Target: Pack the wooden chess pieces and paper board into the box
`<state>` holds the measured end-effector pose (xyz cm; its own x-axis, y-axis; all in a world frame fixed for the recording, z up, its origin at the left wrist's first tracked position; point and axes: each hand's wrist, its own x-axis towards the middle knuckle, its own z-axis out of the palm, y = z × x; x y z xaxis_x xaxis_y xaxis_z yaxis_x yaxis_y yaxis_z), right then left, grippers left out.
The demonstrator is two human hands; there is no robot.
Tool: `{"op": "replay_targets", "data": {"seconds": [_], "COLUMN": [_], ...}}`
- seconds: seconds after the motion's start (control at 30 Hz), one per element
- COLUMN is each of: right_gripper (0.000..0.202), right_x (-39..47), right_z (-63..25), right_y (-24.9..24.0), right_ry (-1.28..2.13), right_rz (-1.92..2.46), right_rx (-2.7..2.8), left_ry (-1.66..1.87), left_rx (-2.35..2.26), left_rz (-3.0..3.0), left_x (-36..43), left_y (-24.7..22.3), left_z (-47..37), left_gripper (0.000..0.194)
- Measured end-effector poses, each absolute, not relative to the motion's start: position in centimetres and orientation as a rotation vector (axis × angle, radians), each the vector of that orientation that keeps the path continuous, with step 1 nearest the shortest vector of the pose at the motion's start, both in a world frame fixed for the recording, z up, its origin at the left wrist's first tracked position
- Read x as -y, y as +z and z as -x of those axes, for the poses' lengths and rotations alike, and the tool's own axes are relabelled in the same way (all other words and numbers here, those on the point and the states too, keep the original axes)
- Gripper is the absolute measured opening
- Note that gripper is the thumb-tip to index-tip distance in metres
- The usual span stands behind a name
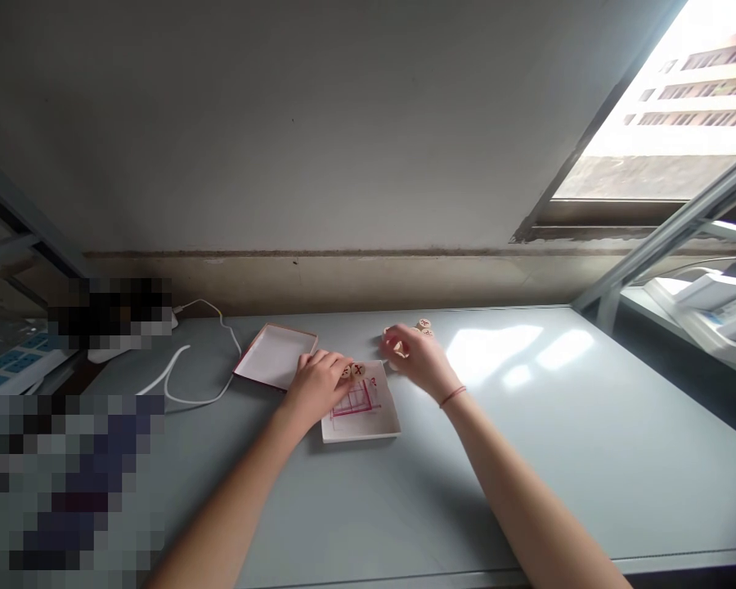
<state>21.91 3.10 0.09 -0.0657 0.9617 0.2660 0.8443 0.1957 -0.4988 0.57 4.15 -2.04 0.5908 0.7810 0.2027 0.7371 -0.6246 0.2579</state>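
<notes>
A shallow white box tray (368, 427) with a red line drawing on its inner floor lies in the middle of the table. My left hand (320, 383) reaches over its left side, thumb and fingers closed about round wooden chess pieces (358, 370) with dark characters on top. Just beyond the tray's far right corner, my right hand (420, 360) is curled with the fingers bent toward the thumb. Pale wood shows between them, partly hidden by the fingers. More chess pieces (425, 324) lie right behind that hand.
A box lid (275, 353) with a white inside and red edge lies left of the tray. A white cable (190, 401) loops farther left, near a power strip (12, 368). The wall (343, 282) borders the grey table (527, 458) at the back. White objects (711, 298) stand beyond the right frame.
</notes>
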Motion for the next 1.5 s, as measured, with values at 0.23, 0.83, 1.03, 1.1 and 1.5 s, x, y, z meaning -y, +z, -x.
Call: {"op": "replay_targets", "data": {"seconds": [0.23, 0.83, 1.03, 1.1, 1.5], "right_gripper": [0.035, 0.022, 0.026, 0.031, 0.034], "right_x": [-9.3, -3.7, 0.0, -0.2, -0.8], "right_z": [-28.1, -22.8, -20.3, -20.9, -22.6], "right_y": [0.8, 2.8, 1.7, 1.3, 0.1], "right_ry": [0.276, 0.621, 1.008, 1.034, 0.961], "right_rz": [2.532, 1.601, 1.215, 1.199, 1.252], "right_rx": [1.62, 1.88, 1.683, 1.612, 1.368], "left_ry": [0.506, 0.82, 1.002, 0.985, 0.55], "left_rx": [-1.223, -1.125, -1.009, -1.038, -1.114], "left_rz": [-2.691, -2.668, -2.506, -2.508, -2.862], "left_x": [-4.2, -3.5, -2.5, -2.4, -2.9], "left_y": [-2.3, -1.6, -1.5, -1.4, -1.1], "left_z": [-0.5, -1.3, -2.3, -2.4, -4.3], "left_gripper": [0.023, 0.048, 0.031, 0.03, 0.009]}}
